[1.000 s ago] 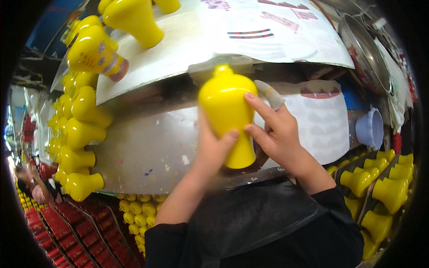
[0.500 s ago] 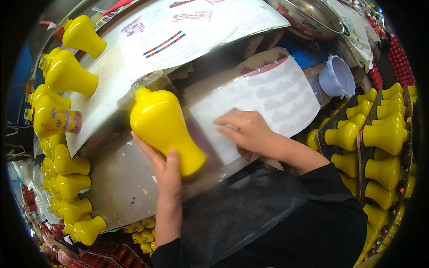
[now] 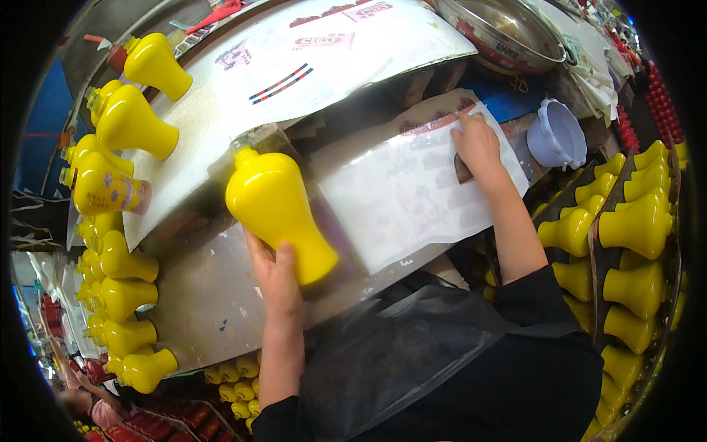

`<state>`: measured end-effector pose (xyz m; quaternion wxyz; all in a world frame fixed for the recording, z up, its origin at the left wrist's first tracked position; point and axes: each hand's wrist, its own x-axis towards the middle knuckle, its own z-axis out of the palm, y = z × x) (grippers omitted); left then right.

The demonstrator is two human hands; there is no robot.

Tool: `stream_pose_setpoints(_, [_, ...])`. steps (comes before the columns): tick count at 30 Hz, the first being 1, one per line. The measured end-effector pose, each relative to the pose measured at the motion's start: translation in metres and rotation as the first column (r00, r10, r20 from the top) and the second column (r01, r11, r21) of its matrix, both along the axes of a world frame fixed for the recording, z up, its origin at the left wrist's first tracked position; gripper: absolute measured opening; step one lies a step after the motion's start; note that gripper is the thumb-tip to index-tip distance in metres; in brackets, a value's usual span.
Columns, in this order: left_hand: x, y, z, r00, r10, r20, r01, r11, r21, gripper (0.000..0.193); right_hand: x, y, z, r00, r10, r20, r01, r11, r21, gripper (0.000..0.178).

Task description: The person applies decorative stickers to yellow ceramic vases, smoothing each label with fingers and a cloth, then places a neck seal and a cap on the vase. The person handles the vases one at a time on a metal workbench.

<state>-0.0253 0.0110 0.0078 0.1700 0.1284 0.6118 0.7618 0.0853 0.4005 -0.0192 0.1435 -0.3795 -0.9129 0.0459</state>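
My left hand (image 3: 277,276) is wrapped round the lower part of a glossy yellow vase-shaped bottle (image 3: 272,195). The bottle lies tilted, its narrow neck pointing up and left and its base toward me. At the far right end of a white decal sheet (image 3: 390,199), my right hand (image 3: 477,144) has its fingertips on a strip of dark red patterned decals (image 3: 434,124). A small dark brown flat piece (image 3: 462,169) shows under that hand, apparently tucked in its fingers. Pale printed shapes show across the rest of the sheet.
Several yellow bottles (image 3: 140,121) line the left edge, one bearing decals (image 3: 110,188). A white board (image 3: 368,59) holds loose decals and dark strips (image 3: 281,85). A metal basin (image 3: 508,29) and lavender bucket (image 3: 556,132) stand far right. Racks of yellow bottles (image 3: 633,221) fill the right side.
My right hand has moved up and right across the sheet to the dark red decals, with the brown piece following. My left hand still holds the bottle in nearly the same place.
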Motion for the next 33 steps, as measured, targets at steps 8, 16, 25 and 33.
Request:
stream_pose_setpoints(8, [0.0,0.001,-0.008,0.995,0.034,-0.094,-0.036,0.999,-0.013,0.081,0.005,0.015,-0.016,0.986,0.097,0.137,-0.099,0.995,0.007,0.033])
stream_pose_setpoints(16, [-0.002,0.003,-0.008,0.988,0.039,-0.147,-0.042,0.999,-0.015,0.08,0.005,-0.004,0.007,0.975,0.188,-0.117,-0.2,0.974,-0.109,0.045])
stream_pose_setpoints(25, [0.008,0.009,0.007,0.98,0.141,-0.138,-0.156,0.982,-0.103,0.072,-0.029,-0.008,0.0,0.917,0.387,-0.095,-0.397,0.908,-0.135,0.024])
stream_pose_setpoints(33, [0.041,0.014,0.046,0.712,-0.066,-0.699,-0.079,0.982,-0.173,0.04,-0.041,-0.018,0.026,0.881,0.445,-0.158,-0.473,0.832,-0.291,0.018])
